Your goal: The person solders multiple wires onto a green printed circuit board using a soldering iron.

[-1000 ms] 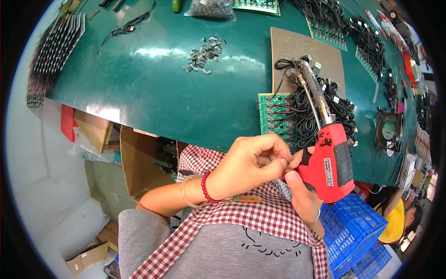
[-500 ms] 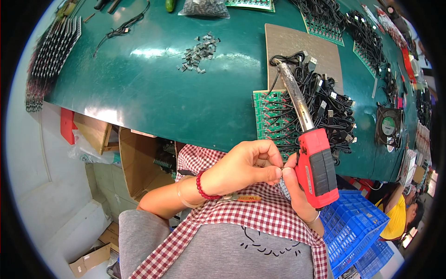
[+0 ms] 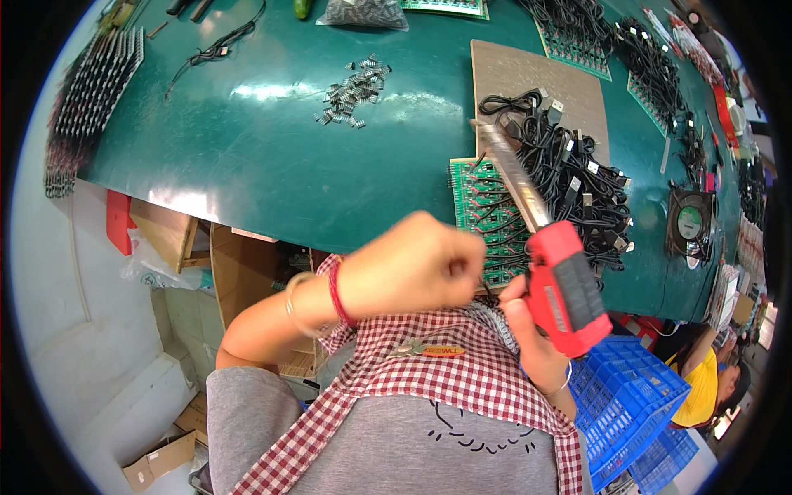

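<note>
My right hand (image 3: 535,351) is closed, with the red and black handle of a soldering iron (image 3: 561,289) lodged in it. The iron's metal barrel points up and away, its tip over the edge of a brown board. My left hand (image 3: 417,268), smeared by motion, is curled closed just left of the right thumb. Whatever its fingers hold is hidden. A short dark strand shows between the hands, and a grey patterned strip (image 3: 499,324) lies below them against my checked apron. Beyond the hands sits a green circuit board (image 3: 478,206) with black cables attached.
Bundled black USB cables (image 3: 586,198) cover the right of the brown board (image 3: 536,70). Small metallic parts (image 3: 355,95) lie heaped on the green table (image 3: 272,157). A fan (image 3: 691,221) stands at the right, above blue crates (image 3: 627,404). A person in yellow (image 3: 701,388) is at far right.
My left hand has moved up and left, away from the right thumb. The soldering iron has shifted slightly, its barrel blurred and its tip further left.
</note>
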Demonstrator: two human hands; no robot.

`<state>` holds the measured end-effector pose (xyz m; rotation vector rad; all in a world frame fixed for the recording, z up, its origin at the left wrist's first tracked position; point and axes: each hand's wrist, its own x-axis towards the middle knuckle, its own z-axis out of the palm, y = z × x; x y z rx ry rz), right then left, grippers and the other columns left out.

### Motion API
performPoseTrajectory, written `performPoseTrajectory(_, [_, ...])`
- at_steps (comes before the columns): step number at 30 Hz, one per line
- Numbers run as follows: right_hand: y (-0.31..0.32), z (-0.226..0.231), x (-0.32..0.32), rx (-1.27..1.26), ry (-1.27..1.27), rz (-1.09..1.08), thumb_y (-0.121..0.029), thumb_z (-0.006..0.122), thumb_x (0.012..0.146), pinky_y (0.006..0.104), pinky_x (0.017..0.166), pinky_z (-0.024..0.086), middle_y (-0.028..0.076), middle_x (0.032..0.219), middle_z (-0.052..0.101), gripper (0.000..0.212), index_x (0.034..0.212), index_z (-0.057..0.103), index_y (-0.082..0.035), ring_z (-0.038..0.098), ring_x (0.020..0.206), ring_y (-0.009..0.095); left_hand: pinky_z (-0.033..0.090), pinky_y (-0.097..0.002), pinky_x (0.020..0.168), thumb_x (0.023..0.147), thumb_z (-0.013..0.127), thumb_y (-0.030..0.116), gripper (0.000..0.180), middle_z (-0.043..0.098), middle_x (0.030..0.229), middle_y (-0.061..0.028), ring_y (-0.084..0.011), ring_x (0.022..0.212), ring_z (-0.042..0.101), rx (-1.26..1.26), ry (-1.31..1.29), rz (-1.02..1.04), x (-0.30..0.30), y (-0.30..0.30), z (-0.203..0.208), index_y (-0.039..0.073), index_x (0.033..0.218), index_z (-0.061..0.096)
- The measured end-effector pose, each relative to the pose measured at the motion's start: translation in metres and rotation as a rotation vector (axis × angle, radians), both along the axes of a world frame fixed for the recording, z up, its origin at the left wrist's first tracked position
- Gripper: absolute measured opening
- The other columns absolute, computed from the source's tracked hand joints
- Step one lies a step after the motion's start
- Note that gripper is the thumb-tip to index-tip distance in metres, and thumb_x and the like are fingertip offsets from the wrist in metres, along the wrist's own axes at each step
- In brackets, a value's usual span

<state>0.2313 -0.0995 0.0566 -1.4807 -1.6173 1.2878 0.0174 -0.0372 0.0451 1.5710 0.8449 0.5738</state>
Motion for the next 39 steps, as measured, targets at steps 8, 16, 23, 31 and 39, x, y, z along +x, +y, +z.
performPoseTrajectory(8, [-0.018,-0.001,0.025,-0.027,0.288,-0.159,-0.014,0.049,0.090,0.0252,0.051,0.039,0.009,0.065,0.051,0.039,0.122,0.039,0.005,0.047,0.055,0.014,0.038,-0.0167,0.044,0.083,0.055,0.009,0.008,0.060,0.067,-0.0033,-0.0039,0.052,0.053,-0.568,-0.081,0.264,-0.021,0.034,-0.035,0.003,0.077,0.056])
performPoseTrajectory(16, [-0.030,-0.016,0.036,-0.085,0.267,-0.143,-0.015,0.054,0.086,0.0264,0.050,0.039,0.010,0.063,0.050,0.038,0.117,0.042,0.005,0.046,0.052,0.014,0.037,-0.0166,0.043,0.085,0.055,0.011,0.010,0.060,0.067,-0.0030,-0.0035,0.051,0.052,-0.592,-0.080,0.276,-0.019,0.037,-0.039,0.003,0.079,0.055])
performPoseTrajectory(23, [-0.034,-0.023,0.039,-0.113,0.170,-0.084,-0.008,0.052,0.084,0.0271,0.050,0.039,0.011,0.064,0.051,0.034,0.114,0.044,0.004,0.046,0.053,0.015,0.036,-0.0164,0.043,0.083,0.055,0.009,0.008,0.058,0.066,-0.0016,-0.0036,0.051,0.052,-0.604,-0.073,0.267,-0.020,0.038,-0.039,0.004,0.078,0.054])
performPoseTrajectory(31, [-0.032,-0.026,0.038,-0.122,0.170,-0.075,-0.005,0.050,0.083,0.0273,0.052,0.040,0.010,0.064,0.051,0.027,0.108,0.046,0.004,0.046,0.054,0.014,0.036,-0.0170,0.042,0.082,0.056,0.008,0.007,0.057,0.064,-0.0010,-0.0037,0.049,0.049,-0.631,-0.058,0.241,-0.021,0.043,-0.039,0.003,0.077,0.054])
performPoseTrajectory(39, [-0.028,-0.016,0.029,-0.186,0.121,-0.108,-0.011,0.051,0.083,0.0258,0.052,0.037,0.007,0.061,0.051,0.019,0.068,0.052,0.001,0.046,0.054,0.013,0.037,-0.0174,0.042,0.082,0.057,0.008,0.009,0.056,0.062,-0.0013,-0.0036,0.046,0.046,-0.628,-0.094,0.246,-0.019,0.043,-0.042,0.003,0.075,0.054])
